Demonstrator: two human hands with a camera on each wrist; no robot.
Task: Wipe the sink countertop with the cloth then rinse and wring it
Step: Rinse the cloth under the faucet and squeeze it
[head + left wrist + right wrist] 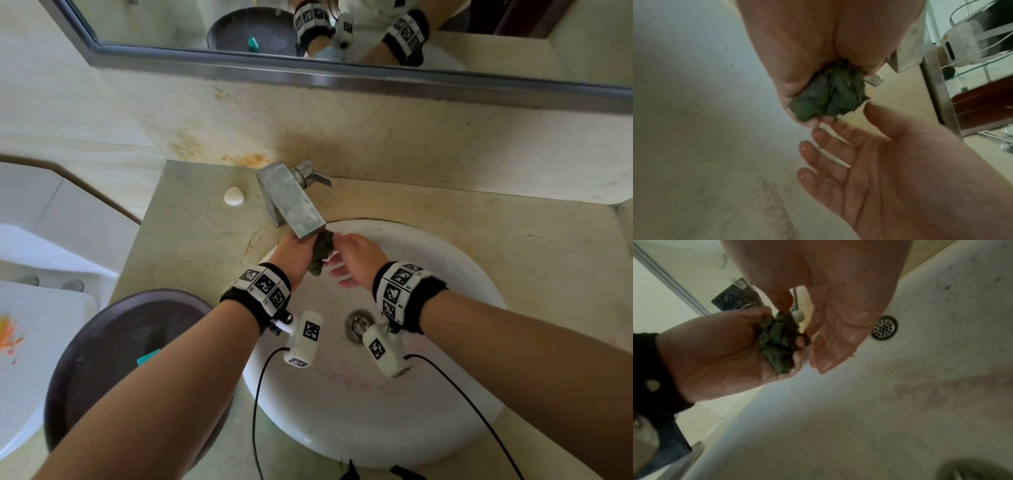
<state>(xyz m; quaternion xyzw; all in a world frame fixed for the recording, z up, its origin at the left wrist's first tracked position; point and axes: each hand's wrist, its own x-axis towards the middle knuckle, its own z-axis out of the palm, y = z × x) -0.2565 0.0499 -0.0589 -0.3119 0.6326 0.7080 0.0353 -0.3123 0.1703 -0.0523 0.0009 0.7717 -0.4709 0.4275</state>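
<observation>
Under the tap [291,202], over the sink [445,260]: left hand [291,255] fisted round the cloth [322,251], a dark green wad bunched tight, one end poking out past the fingers toward 6 o'clock in the head view. Right hand [356,257] at 3 o'clock of the cloth, flat and wide, fingers wet and straight, holding nothing, fingertips just beside the wad; cannot tell if they touch it. Countertop [205,233] lies round the sink; drain [358,325] at 6 o'clock of the hands.

Handling, judged: cloth is soft, limp, soaked, so heavier than it looks and dripping; not fragile; little slip risk given the rough weave. Best grip is one hand on each end of the wad, then twist opposite ways; right hand should take the free lower end.

Writing: none readable. Only black-and-white square marker patterns on the wristbands [400,291]. No brand seen on tap or sink.
</observation>
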